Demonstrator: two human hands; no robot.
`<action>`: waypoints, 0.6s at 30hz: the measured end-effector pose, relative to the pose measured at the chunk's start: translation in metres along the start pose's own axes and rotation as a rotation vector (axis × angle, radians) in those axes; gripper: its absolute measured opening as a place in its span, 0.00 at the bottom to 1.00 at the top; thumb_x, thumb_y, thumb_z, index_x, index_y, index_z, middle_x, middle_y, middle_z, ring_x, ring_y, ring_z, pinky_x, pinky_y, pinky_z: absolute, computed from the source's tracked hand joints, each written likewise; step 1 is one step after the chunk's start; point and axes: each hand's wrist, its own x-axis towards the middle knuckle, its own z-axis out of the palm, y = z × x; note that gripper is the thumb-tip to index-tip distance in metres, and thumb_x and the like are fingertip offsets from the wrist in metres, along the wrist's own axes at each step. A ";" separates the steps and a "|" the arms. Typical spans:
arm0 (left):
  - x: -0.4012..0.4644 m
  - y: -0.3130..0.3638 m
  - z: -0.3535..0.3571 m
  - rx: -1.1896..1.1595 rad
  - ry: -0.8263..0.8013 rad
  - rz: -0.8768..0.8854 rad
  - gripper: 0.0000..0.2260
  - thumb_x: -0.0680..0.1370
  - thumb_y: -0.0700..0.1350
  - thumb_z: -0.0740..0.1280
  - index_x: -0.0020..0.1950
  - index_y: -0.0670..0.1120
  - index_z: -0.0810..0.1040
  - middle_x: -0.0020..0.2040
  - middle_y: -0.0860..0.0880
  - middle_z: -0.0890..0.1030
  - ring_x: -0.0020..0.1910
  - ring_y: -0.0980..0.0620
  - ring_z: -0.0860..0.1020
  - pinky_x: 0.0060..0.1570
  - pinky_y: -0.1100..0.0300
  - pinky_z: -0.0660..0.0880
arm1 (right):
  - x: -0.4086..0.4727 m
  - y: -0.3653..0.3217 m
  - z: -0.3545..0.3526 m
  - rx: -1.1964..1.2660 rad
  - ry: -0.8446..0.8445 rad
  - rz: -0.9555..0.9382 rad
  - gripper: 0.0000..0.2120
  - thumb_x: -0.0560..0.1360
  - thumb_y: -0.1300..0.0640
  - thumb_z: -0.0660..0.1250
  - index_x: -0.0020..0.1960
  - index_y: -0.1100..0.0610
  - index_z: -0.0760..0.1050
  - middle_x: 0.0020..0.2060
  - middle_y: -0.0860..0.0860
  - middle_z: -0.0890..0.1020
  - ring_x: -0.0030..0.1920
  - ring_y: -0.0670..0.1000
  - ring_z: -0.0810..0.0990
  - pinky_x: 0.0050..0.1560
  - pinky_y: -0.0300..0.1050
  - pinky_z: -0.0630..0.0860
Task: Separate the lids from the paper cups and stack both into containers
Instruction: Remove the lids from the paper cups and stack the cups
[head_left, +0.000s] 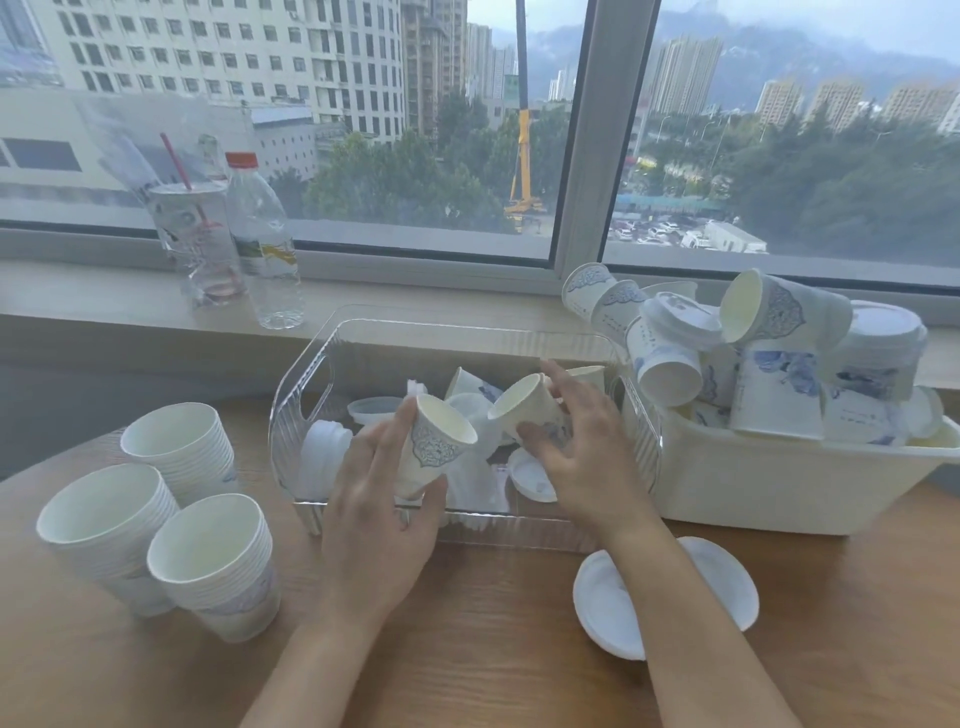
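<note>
Above the clear ribbed plastic bin (311, 384): your left hand (379, 499) grips a lidless white patterned paper cup (434, 447), mouth tilted right; your right hand (582, 457) grips a second cup (519, 405), mouth facing left.

High-rise office room, wooden table (493, 649), wide window (363, 130), towers outside

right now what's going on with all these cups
A person is sorting paper cups. The left hand holds one lidless cup and the right hand holds another cup, both over the clear bin, which holds loose lids and a few cups. Three stacks of nested cups stand on the table at left, a small pile of lids lies at right, and the white tub is heaped with unsorted cups.
</note>
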 end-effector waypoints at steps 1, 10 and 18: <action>-0.001 0.000 0.000 0.007 0.003 0.012 0.39 0.75 0.38 0.78 0.82 0.51 0.66 0.69 0.52 0.75 0.65 0.54 0.74 0.60 0.62 0.72 | 0.000 -0.003 0.000 0.054 0.031 0.004 0.30 0.80 0.50 0.72 0.79 0.44 0.67 0.66 0.43 0.76 0.68 0.47 0.71 0.73 0.50 0.67; -0.004 0.005 -0.001 -0.016 -0.001 0.020 0.37 0.76 0.47 0.73 0.82 0.61 0.61 0.71 0.58 0.74 0.63 0.63 0.73 0.53 0.57 0.76 | -0.010 -0.043 0.015 0.809 0.001 0.150 0.24 0.80 0.46 0.69 0.74 0.41 0.70 0.66 0.45 0.80 0.67 0.46 0.78 0.67 0.47 0.77; -0.005 0.006 0.000 -0.038 0.034 0.008 0.42 0.75 0.43 0.78 0.82 0.60 0.61 0.68 0.57 0.75 0.59 0.65 0.73 0.47 0.59 0.76 | -0.016 -0.046 0.028 0.772 -0.125 0.146 0.25 0.78 0.44 0.70 0.74 0.45 0.71 0.62 0.42 0.83 0.66 0.43 0.79 0.68 0.48 0.77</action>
